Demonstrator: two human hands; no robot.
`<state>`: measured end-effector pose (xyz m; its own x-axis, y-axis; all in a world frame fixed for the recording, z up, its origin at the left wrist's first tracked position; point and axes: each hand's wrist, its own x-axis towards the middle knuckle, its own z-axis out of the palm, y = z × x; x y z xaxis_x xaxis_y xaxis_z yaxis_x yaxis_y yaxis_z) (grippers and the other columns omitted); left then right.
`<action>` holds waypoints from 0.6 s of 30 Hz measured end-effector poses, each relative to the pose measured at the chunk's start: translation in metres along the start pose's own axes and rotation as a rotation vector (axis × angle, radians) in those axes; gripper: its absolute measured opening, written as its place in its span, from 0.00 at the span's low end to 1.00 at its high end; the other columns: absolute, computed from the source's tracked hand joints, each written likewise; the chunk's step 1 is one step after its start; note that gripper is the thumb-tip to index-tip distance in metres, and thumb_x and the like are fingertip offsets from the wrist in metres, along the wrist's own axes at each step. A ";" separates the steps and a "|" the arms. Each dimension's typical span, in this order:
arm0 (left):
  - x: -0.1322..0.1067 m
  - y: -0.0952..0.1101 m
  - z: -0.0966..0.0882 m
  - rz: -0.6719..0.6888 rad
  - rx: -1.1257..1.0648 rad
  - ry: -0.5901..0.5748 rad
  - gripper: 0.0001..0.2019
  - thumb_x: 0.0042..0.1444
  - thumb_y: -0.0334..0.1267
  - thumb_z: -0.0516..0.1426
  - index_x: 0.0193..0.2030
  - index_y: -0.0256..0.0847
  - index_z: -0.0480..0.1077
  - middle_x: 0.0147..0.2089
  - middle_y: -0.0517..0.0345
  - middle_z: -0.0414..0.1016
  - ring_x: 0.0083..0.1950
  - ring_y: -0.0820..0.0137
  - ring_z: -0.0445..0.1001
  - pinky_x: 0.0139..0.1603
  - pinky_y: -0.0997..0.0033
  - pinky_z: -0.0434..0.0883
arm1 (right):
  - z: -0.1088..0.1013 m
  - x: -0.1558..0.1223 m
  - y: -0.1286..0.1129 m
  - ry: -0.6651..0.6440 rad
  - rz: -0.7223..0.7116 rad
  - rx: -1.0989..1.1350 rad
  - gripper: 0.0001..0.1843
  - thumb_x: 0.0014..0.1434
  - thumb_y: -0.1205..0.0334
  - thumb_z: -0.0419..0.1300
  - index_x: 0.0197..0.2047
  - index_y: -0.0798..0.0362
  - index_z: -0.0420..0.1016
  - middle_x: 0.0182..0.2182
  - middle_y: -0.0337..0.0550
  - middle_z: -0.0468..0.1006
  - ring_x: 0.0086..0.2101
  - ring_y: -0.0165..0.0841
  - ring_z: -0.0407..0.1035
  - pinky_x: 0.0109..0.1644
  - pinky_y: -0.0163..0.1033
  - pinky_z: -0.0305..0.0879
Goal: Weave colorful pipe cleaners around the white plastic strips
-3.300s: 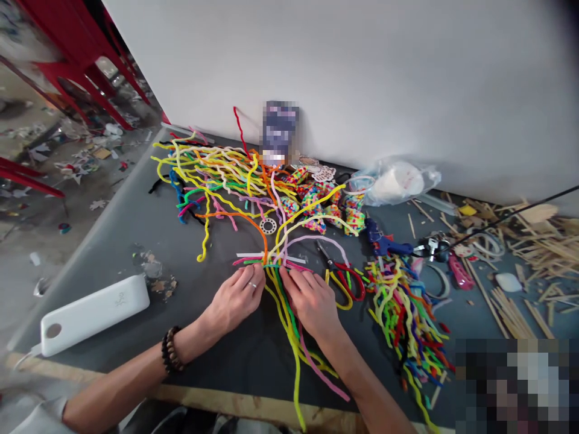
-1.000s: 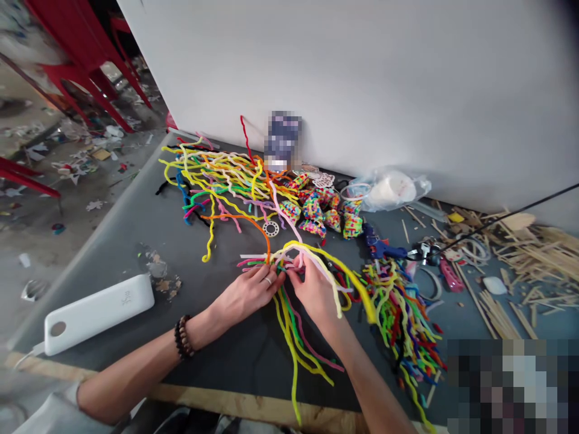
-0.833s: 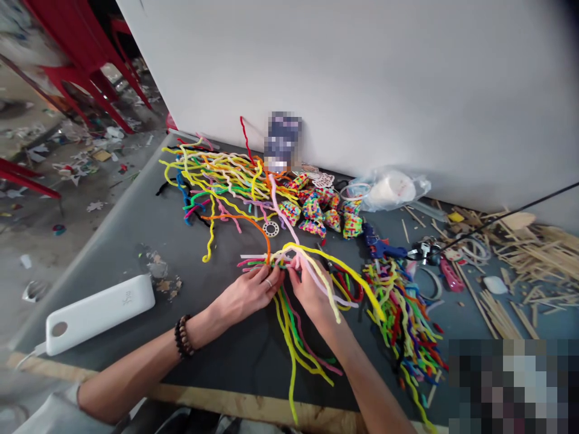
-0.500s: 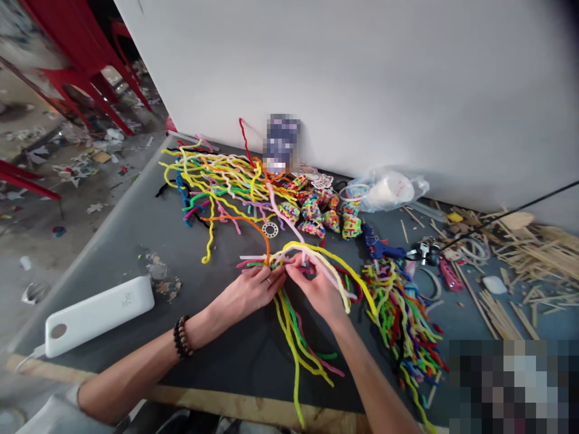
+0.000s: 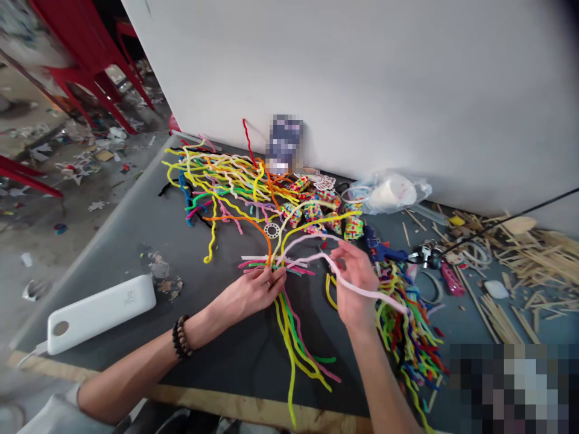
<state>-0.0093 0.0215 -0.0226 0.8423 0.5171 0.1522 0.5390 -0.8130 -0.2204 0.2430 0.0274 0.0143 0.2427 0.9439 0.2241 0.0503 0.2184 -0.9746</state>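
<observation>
My left hand (image 5: 262, 288) pinches a bundle of pipe cleaners (image 5: 295, 328) at its crossing point, low over the dark table. Yellow, green and pink strands hang toward the front edge, while an orange pipe cleaner (image 5: 270, 238) and a yellow pipe cleaner (image 5: 312, 222) arch upward. Short pink and white pieces stick out sideways there. To the right, my right hand (image 5: 356, 280) is closed on a pale pink pipe cleaner (image 5: 312, 238), drawn out from the bundle. Another pale pink length (image 5: 371, 293) runs across in front of that hand; its exact contact with the fingers is unclear.
Loose pipe cleaners (image 5: 226, 175) lie at the back left, shorter ones (image 5: 407, 337) at the right. Around them are a white power bank (image 5: 102, 313), a blue glue gun (image 5: 383, 250), colourful wrapped bundles (image 5: 313, 211), wooden sticks (image 5: 538, 253) and a propped phone-like object (image 5: 284, 143).
My right hand has moved right, away from my left hand, pulling the pale pink pipe cleaner. The yellow and cream strands have swung upward and back. My left hand stays on the bundle.
</observation>
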 end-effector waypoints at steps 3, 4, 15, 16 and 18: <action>0.001 0.001 -0.001 0.000 0.013 0.002 0.19 0.72 0.28 0.51 0.67 0.34 0.68 0.73 0.46 0.66 0.62 0.63 0.74 0.55 0.66 0.75 | 0.003 -0.009 0.008 -0.087 -0.021 -0.327 0.31 0.65 0.40 0.61 0.64 0.50 0.73 0.48 0.51 0.77 0.42 0.41 0.72 0.45 0.45 0.69; 0.001 0.000 -0.002 0.000 0.021 0.002 0.19 0.72 0.27 0.50 0.67 0.34 0.68 0.73 0.45 0.67 0.61 0.64 0.75 0.54 0.66 0.75 | 0.006 -0.011 0.010 -0.144 -0.026 -0.443 0.30 0.66 0.39 0.58 0.62 0.50 0.74 0.46 0.50 0.78 0.40 0.40 0.72 0.44 0.45 0.69; 0.002 -0.006 -0.007 -0.008 -0.122 -0.023 0.17 0.72 0.27 0.51 0.65 0.35 0.68 0.70 0.44 0.70 0.62 0.62 0.75 0.53 0.65 0.76 | 0.046 -0.013 0.019 -0.228 -0.243 -1.078 0.02 0.64 0.60 0.67 0.40 0.47 0.82 0.32 0.42 0.82 0.39 0.42 0.70 0.45 0.46 0.59; 0.003 -0.006 -0.007 -0.005 -0.126 -0.021 0.17 0.72 0.27 0.50 0.64 0.35 0.68 0.70 0.44 0.71 0.61 0.63 0.75 0.53 0.65 0.76 | 0.047 -0.013 0.018 -0.239 -0.244 -1.072 0.01 0.63 0.62 0.67 0.38 0.47 0.81 0.31 0.40 0.81 0.38 0.41 0.70 0.45 0.46 0.59; 0.003 -0.008 -0.007 -0.003 -0.144 -0.018 0.16 0.72 0.27 0.50 0.64 0.34 0.68 0.68 0.44 0.72 0.60 0.64 0.76 0.54 0.65 0.76 | 0.050 -0.013 0.018 -0.265 -0.248 -1.064 0.02 0.60 0.65 0.66 0.35 0.48 0.78 0.30 0.39 0.80 0.37 0.39 0.70 0.45 0.45 0.59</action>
<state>-0.0110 0.0273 -0.0134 0.8413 0.5234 0.1355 0.5357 -0.8407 -0.0789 0.1927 0.0312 -0.0056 -0.0959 0.9543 0.2830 0.9008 0.2042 -0.3833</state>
